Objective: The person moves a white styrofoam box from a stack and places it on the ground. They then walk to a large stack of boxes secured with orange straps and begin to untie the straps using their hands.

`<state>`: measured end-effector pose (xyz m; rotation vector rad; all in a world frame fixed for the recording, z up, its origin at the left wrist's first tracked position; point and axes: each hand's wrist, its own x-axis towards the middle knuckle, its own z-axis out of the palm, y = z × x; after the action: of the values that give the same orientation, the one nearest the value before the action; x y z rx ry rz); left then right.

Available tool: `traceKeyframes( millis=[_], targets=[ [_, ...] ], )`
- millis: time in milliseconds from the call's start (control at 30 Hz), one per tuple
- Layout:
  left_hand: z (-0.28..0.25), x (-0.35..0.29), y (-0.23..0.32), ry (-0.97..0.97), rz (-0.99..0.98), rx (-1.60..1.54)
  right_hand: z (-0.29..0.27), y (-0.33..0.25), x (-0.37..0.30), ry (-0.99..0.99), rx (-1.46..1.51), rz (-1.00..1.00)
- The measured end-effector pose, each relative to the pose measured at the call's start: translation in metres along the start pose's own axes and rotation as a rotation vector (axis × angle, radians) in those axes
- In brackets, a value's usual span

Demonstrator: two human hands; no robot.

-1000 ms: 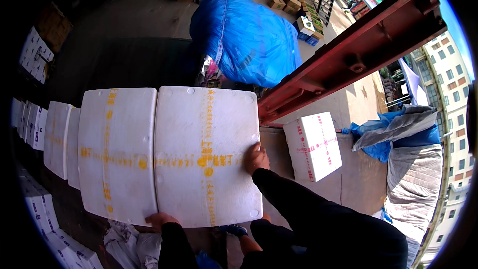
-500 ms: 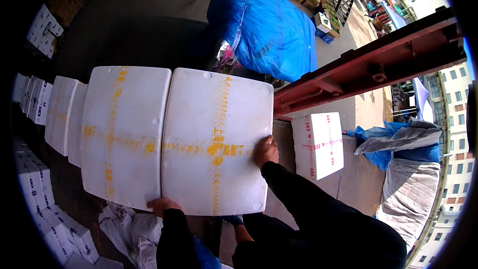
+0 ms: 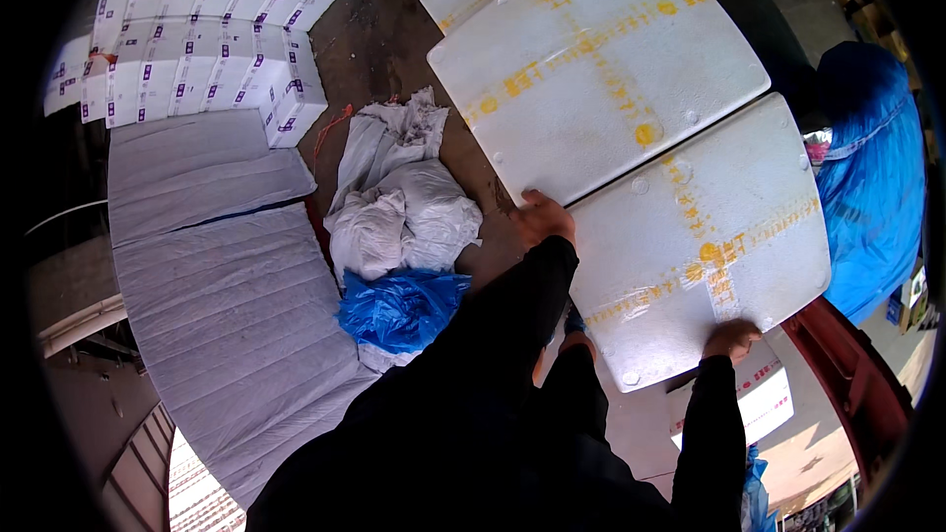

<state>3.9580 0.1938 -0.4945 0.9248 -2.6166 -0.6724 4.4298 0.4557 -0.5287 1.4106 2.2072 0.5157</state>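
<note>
Two large white foam boxes with yellow print and clear tape sit side by side in front of me. Both my hands are on the nearer foam box (image 3: 680, 246). At its left corner, by the narrow seam, my left hand (image 3: 544, 219) is closed with the fingers curled at the edge. Along the near right edge, my right hand (image 3: 731, 341) grips the rim, its fingers partly hidden. The farther foam box (image 3: 601, 69) lies just beyond the seam. A smaller white foam box with red print (image 3: 759, 389) stands below my right hand, partly covered by my forearm.
White sacks (image 3: 414, 217) and a blue plastic bag (image 3: 404, 310) lie left of my legs. Beyond them is a grey quilted cover (image 3: 227, 305), with stacked white cartons (image 3: 207, 69) behind. On the right are a blue-wrapped bundle (image 3: 872, 177) and a red steel beam (image 3: 857, 384).
My view has swung left, bringing the quilted cover and carton stack into sight. Both hands keep their hold on the same foam box, which still lies beside the other one.
</note>
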Motion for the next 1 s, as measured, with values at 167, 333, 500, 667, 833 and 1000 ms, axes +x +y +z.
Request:
traceKeyframes(
  millis=[167,333,500,667,833,1000],
  targets=[
    [-0.07,0.0,0.061,-0.241,-0.28,0.071,-0.086,-0.031,0.001,-0.327,-0.741,-0.375],
    [-0.087,-0.01,0.086,-0.403,-0.322,0.074,-0.14,-0.019,0.015,-0.44,-0.522,-0.378],
    [-0.08,-0.027,0.074,-0.356,-0.214,0.044,-0.156,-0.006,0.012,-0.376,-0.422,-0.31],
    [-0.068,-0.029,0.079,-0.263,-0.053,-0.077,-0.011,-0.009,0.027,-0.36,-0.4,-0.624],
    [-0.051,-0.021,0.048,-0.303,-0.082,-0.098,-0.108,-0.007,0.008,-0.235,-0.953,-0.502],
    [-0.047,-0.021,0.061,-0.372,-0.062,-0.07,-0.151,-0.016,0.004,-0.245,-0.815,-0.383]
  ],
)
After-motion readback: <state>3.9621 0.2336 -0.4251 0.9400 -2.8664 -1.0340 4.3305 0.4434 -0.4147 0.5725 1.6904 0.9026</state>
